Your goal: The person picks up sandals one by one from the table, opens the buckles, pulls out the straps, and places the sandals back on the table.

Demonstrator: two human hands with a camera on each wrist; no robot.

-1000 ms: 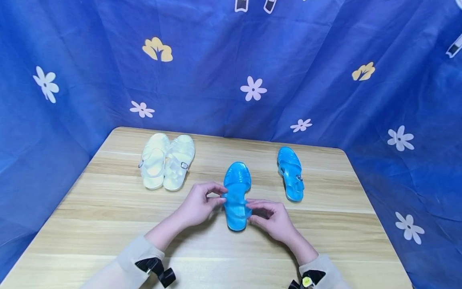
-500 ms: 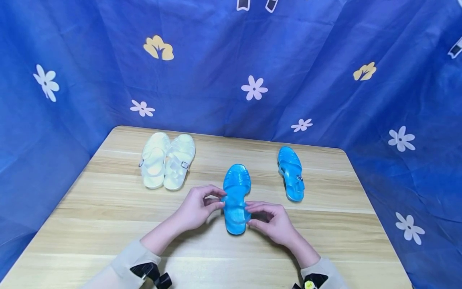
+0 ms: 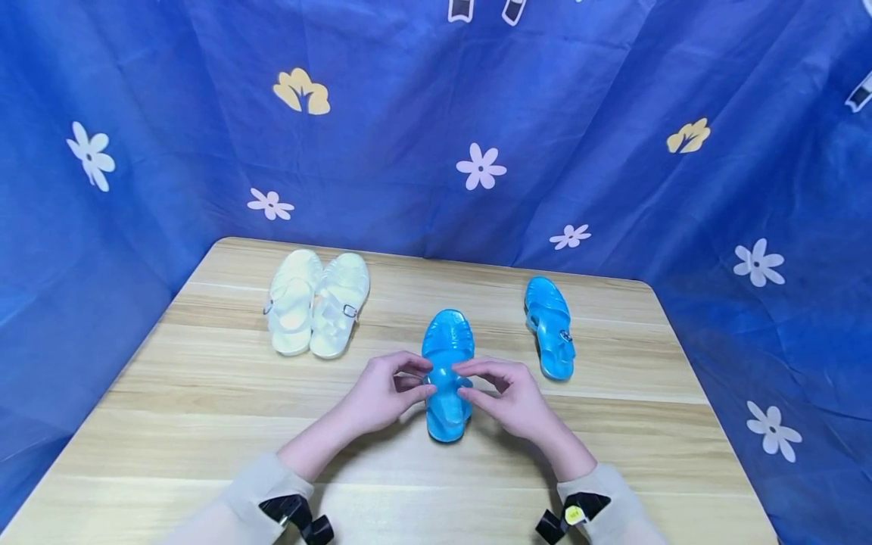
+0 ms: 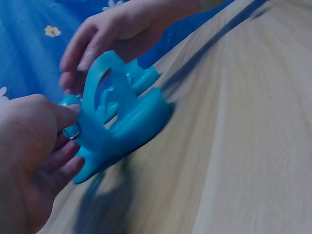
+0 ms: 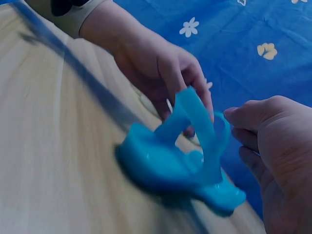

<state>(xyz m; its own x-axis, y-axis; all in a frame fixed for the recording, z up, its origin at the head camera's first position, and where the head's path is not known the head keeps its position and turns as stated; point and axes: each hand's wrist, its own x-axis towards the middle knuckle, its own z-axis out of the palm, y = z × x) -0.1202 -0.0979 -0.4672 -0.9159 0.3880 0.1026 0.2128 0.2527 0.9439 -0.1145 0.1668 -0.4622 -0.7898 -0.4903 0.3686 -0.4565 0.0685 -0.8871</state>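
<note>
Judging by the two hands, the step in hand appears to be the fastening of a strap on a translucent bright-blue plastic sandal (image 3: 448, 334). This sandal is placed just below the middle of the head view, lying on a pale wood-grained tabletop (image 3: 204, 386), its rounded toe pointed toward the top of the frame. Its left edge is met by the left hand (image 3: 380, 390); in the left wrist view a small metal buckle (image 4: 74, 133) is seen just under that thumb, and the buckle side is pinched there. A thin curved blue strap (image 5: 226, 127) is pinched between thumb and forefinger of the right hand (image 3: 515, 395). The hands are held apart, with the sandal between them. Whether the strap's tip has entered the buckle cannot be told, since it is hidden by fingers.

For the next move, it seems, the buckle should be kept steady while the strap is fed through and drawn snug; the soft plastic could bend aside if it is pushed rather than guided.

Higher at right, a second blue plastic sandal (image 3: 547, 303) is left untouched, with a buckle visible along its right edge. At upper left of the tabletop, two pearly-white plastic sandals (image 3: 331, 303) are set side by side, untouched.
</note>
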